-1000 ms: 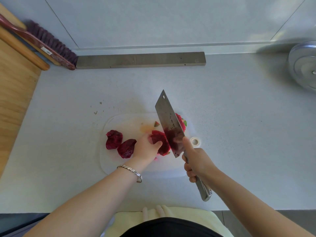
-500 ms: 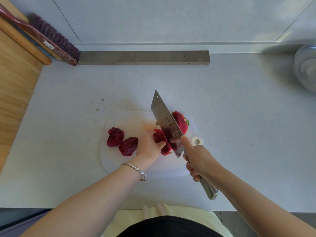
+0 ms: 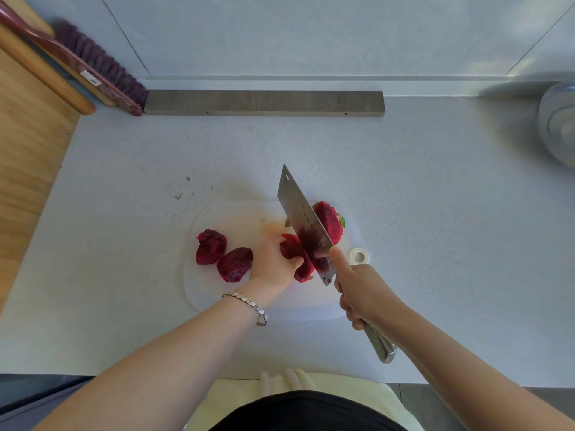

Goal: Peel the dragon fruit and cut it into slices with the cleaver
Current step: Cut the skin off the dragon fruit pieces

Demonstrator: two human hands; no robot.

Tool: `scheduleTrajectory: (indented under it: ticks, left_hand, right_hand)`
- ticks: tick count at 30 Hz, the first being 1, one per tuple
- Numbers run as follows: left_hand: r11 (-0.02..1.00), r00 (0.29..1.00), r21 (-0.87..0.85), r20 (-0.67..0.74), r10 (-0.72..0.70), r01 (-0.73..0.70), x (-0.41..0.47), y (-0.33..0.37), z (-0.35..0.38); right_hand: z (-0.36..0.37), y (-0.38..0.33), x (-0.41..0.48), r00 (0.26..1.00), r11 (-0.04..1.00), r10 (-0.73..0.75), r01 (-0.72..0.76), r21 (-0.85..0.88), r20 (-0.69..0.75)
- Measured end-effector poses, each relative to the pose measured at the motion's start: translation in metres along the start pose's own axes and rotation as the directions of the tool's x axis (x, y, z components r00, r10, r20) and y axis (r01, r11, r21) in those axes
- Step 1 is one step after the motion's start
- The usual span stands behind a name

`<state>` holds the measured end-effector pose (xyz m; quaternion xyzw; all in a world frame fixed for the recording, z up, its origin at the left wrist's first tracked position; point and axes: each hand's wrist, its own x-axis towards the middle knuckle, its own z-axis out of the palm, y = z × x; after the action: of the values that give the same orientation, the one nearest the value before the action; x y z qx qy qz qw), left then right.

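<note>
View from the head camera, looking down on a pale speckled countertop point(image 3: 435, 213) with a translucent white plastic cutting board point(image 3: 236, 219), rounded at its corners, taken here as the landmark. Writing: faint engraved marks run along the flat of the cleaver point(image 3: 303, 219) but are too small to read; a white label on the back of the brush point(image 3: 93, 66) is likewise illegible. The cleaver's broad rectangular steel blade, pierced by a hanging hole at its far corner and smeared with dark magenta juice, stands edge-down over the right half of the board. The right hand point(image 3: 364, 293) holds it, fingers wrapped round the smooth metal handle and one digit extended onto the blade's flat. The left hand point(image 3: 273, 265), at the board's centre, grips a piece of dragon fruit point(image 3: 292, 248) with curled fingers and thumb, directly against the blade's left face. A further chunk with skin point(image 3: 328, 220) (green scale tips show at its right edge) lies on the board just beyond the blade. Two peeled pieces point(image 3: 211, 246), deep magenta and grainy, lie touching one another on the board's left side. A linked metal bracelet point(image 3: 249, 304) circles the left wrist. Beyond the board, against the wall, lies a long grey rectangular bar point(image 3: 264, 103); the brush, with purple bristles, lies far to the board's upper left, beside a wooden surface point(image 3: 28, 144). A rounded metal vessel point(image 3: 560, 126) sits far to the board's upper right.
</note>
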<state>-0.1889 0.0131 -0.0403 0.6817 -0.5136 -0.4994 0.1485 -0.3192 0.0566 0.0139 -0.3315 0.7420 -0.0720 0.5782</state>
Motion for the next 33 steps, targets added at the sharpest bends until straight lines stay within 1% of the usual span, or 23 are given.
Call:
scheduleTrajectory:
  ticks: [9,12,15,18,20,24,29,31,33]
  left_hand:
    - [1.0,1.0,0.008,-0.004,-0.008,0.008,0.0,-0.005,0.004]
    - [0.999,0.999,0.005,-0.001,-0.035,0.035,0.001,-0.007,0.005]
    - [1.0,0.999,0.008,-0.014,-0.03,0.03,0.001,-0.008,0.007]
    - [0.999,1.0,0.027,-0.008,-0.026,0.027,0.003,-0.009,0.008]
    - [0.999,1.0,0.045,-0.001,-0.02,0.02,0.004,-0.011,0.009]
    - [0.995,1.0,0.1,0.009,0.014,-0.015,0.007,-0.013,0.013]
    - [0.984,0.999,0.175,0.042,0.005,-0.013,0.014,-0.013,0.015]
    - [0.969,0.999,0.246,0.05,0.007,-0.019,0.017,-0.014,0.014]
    - [0.931,0.997,0.364,0.072,0.005,-0.031,0.017,-0.012,0.01]
  right_hand:
    - [0.006,0.0,0.004,1.0,0.994,-0.016,0.016,-0.108,0.0]
    - [0.003,0.001,0.008,1.0,0.987,-0.021,0.023,-0.16,0.016]
    - [0.0,0.008,0.008,0.999,0.976,-0.031,0.037,-0.213,0.035]
    - [0.001,0.016,0.011,0.998,0.973,-0.056,0.06,-0.222,0.026]
    - [0.001,0.019,0.016,0.998,0.978,-0.068,0.069,-0.197,0.016]
    - [-0.002,0.027,0.03,0.997,0.993,-0.08,0.081,-0.088,0.015]
    - [-0.004,0.044,0.039,0.995,0.989,-0.07,0.059,0.136,0.071]
    - [-0.005,0.05,0.041,0.993,0.98,-0.064,0.044,0.193,0.097]
    - [-0.006,0.052,0.042,0.991,0.975,-0.063,0.036,0.219,0.118]
